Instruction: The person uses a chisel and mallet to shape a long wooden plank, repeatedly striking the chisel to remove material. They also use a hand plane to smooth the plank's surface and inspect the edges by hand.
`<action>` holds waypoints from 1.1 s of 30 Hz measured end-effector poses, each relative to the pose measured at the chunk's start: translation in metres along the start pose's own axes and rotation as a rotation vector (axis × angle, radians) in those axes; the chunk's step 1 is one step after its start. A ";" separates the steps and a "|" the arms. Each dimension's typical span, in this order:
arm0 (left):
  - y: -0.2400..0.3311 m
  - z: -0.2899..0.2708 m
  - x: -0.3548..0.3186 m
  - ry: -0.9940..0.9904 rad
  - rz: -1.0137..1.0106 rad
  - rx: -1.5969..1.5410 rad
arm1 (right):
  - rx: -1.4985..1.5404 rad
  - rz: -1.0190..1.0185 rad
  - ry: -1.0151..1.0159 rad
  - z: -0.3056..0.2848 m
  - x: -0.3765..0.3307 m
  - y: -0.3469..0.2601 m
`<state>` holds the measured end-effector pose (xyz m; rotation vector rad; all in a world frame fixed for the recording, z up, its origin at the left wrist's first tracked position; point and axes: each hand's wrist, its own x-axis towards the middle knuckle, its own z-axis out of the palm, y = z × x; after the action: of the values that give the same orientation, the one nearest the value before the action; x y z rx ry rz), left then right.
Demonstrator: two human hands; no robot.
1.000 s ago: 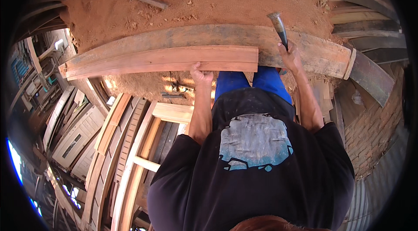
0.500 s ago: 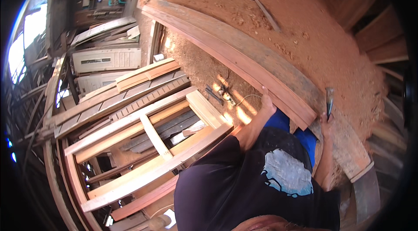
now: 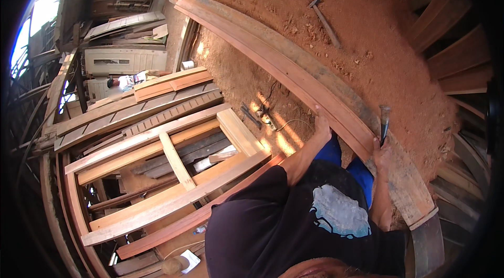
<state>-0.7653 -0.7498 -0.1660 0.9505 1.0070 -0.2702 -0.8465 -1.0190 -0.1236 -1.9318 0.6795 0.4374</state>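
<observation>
While the reddish, grooved wooden board (image 3: 281,73) lay lengthwise on a broad, weathered grey-brown plank (image 3: 412,189), the left hand (image 3: 323,126) grasped its near edge. Just beside the board's right end, the right hand (image 3: 382,153) had its fingers clenched around a dark, tapered tool (image 3: 385,118) with a flared end. A wooden-handled hammer (image 3: 326,25) lay beyond the plank.

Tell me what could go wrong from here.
The reddish board lies along the longer, weathered plank, with the left hand on its edge, so it might slip or swing if bumped. The flared tool in the right hand is close to the board's end and could nick the wood. Someone could also trip on the hammer lying on the dirt beyond the plank.
</observation>
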 end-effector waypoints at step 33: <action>-0.049 0.020 -0.047 -0.379 -0.493 0.499 | -0.398 0.066 0.338 -0.080 -0.012 0.046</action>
<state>-0.8078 -0.8046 -0.1513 1.0297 0.8195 -1.1131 -0.8844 -1.1031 -0.1139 -2.3966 0.9293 0.3031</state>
